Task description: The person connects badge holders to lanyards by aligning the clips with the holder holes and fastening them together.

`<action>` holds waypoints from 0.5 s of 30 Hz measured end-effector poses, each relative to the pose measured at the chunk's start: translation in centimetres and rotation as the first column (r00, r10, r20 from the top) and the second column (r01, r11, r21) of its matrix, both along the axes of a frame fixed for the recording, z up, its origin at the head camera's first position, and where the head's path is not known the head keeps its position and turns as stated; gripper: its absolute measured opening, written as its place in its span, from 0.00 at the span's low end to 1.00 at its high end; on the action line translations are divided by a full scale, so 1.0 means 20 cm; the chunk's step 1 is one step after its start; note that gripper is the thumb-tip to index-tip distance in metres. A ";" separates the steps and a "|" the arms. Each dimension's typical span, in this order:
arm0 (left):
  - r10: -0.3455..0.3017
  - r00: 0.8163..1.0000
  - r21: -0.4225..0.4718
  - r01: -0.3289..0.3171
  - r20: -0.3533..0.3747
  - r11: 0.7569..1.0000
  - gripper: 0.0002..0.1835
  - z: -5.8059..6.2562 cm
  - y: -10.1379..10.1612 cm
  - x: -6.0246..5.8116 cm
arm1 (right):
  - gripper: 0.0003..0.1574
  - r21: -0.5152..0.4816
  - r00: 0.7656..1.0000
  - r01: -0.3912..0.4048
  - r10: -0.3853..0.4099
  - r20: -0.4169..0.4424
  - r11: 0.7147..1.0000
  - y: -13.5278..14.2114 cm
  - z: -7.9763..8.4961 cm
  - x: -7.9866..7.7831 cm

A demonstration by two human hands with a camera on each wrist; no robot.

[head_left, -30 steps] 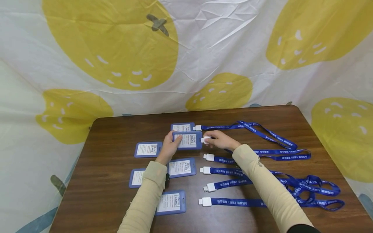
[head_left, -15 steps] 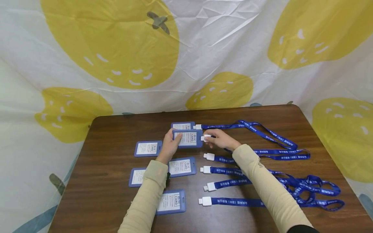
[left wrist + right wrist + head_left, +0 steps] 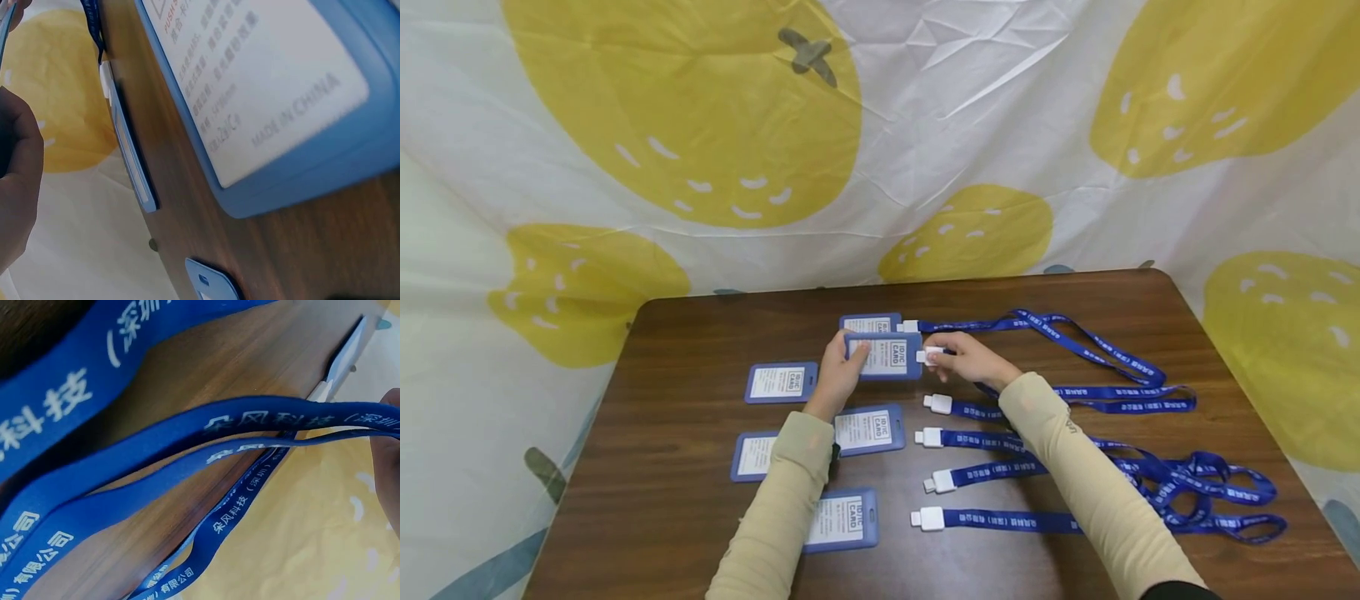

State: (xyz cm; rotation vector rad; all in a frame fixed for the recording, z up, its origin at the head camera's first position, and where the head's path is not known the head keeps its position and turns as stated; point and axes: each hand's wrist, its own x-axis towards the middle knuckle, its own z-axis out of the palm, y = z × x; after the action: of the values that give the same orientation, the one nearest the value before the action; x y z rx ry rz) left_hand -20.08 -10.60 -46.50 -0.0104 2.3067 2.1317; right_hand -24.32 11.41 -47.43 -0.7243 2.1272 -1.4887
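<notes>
My left hand [image 3: 835, 373] grips a blue ID card holder [image 3: 886, 357] by its left end, thumb on its white front. In the left wrist view, that hand [image 3: 19, 178] shows at the left edge. My right hand [image 3: 972, 360] pinches the white clip [image 3: 931, 357] of a blue lanyard, its tip right at the slotted end of the holder. Fingers hide part of the clip. In the right wrist view, the lanyard strap [image 3: 250, 412] runs to the hand [image 3: 389, 462]. Just behind, another card holder [image 3: 870, 322] lies with a lanyard clip [image 3: 909, 327] at its slot.
More card holders lie on the brown table [image 3: 662, 467]: one at left [image 3: 781, 382], others [image 3: 870, 428] under or beside the left forearm. Several lanyards stretch rightward, their white clips [image 3: 928, 437] facing left; straps tangle [image 3: 1202, 483] near the right forearm. A patterned curtain [image 3: 880, 167] hangs behind.
</notes>
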 end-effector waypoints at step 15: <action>0.006 1.000 0.003 -0.007 0.016 1.000 0.08 0.03 0.00 0.03 | 0.08 0.007 1.000 -0.005 0.005 0.016 1.000 -0.01 0.00 -0.01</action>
State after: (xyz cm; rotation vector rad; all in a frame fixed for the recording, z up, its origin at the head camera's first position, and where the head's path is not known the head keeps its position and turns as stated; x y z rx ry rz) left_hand -19.57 -10.51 -45.88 -0.0346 2.2985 2.1299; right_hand -24.45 11.29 -47.51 -0.7123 2.1159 -1.4782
